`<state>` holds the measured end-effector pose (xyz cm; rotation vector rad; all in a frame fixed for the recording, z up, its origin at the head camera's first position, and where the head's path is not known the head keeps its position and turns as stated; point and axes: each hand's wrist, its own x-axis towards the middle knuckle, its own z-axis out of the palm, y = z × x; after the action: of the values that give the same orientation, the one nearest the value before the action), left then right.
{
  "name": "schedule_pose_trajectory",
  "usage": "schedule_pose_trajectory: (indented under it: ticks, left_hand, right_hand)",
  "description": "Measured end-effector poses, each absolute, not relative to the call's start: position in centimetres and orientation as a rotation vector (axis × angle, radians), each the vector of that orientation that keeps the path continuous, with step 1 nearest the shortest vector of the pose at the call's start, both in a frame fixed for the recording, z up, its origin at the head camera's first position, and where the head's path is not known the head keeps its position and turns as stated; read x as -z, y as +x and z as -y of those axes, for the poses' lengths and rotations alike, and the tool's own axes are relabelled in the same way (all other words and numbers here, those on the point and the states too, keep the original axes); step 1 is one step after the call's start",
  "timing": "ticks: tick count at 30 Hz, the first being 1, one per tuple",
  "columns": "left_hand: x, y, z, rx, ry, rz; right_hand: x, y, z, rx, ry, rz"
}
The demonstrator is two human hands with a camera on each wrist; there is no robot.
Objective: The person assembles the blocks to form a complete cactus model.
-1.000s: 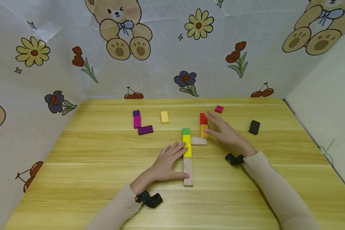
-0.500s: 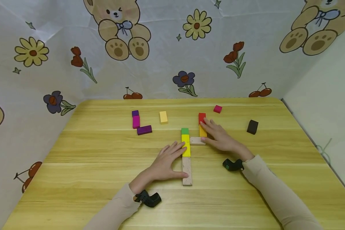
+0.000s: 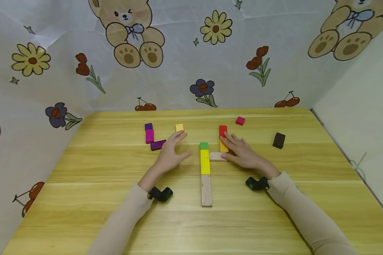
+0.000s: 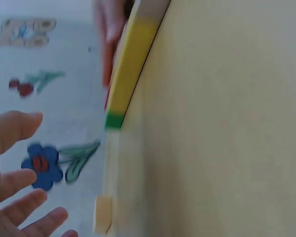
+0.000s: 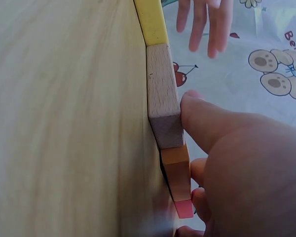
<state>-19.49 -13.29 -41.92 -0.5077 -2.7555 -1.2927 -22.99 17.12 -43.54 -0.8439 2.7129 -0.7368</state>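
My left hand [image 3: 170, 152] is in the air with fingers spread and holds nothing. Its fingertips reach toward the pale yellow block [image 3: 179, 127], which they partly cover in the head view. With its fingers extended, my right hand [image 3: 245, 155] touches a row of blocks: the thumb lies at the short plain wooden block [image 5: 163, 81], the fingers at the orange block [image 5: 178, 173] and the red block [image 3: 222, 130]. The wooden block joins the side of a yellow block [image 3: 205, 163], which has a green block [image 3: 204, 146] beyond it and a long wooden block [image 3: 206, 191] nearer.
At left lie a dark purple block [image 3: 148, 126], a magenta block [image 3: 149, 136] and a purple block [image 3: 157, 145]. A crimson block [image 3: 240, 121] sits at the back, a black block [image 3: 279, 140] farther right. A patterned cloth [image 3: 172, 88] hangs behind the wooden table [image 3: 258, 219].
My left hand has left the yellow and long wooden blocks and moved forward and left to the pale yellow block. My right hand came down onto the orange and short wooden blocks.
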Motion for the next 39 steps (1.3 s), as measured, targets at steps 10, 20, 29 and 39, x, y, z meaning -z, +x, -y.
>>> schedule_pose_trajectory:
  ticks: [10, 20, 29, 39]
  left_hand:
    - [40.9, -26.7, 16.3, 1.433, -0.28, 2.875]
    - [41.1, -28.8, 16.8, 1.407, -0.19, 3.068]
    - [41.7, -29.3, 16.4, 1.52, -0.144, 3.015]
    - [42.3, -29.5, 16.3, 1.637, -0.055, 2.929]
  right_hand:
    - [43.6, -22.9, -17.2, 0.743, -0.826, -2.708]
    - [43.5, -22.8, -17.1, 0.73, -0.818, -2.711]
    - [43.3, -22.6, -17.1, 0.735, -0.817, -2.715]
    - [43.4, -22.7, -17.2, 0.726, -0.835, -2.721]
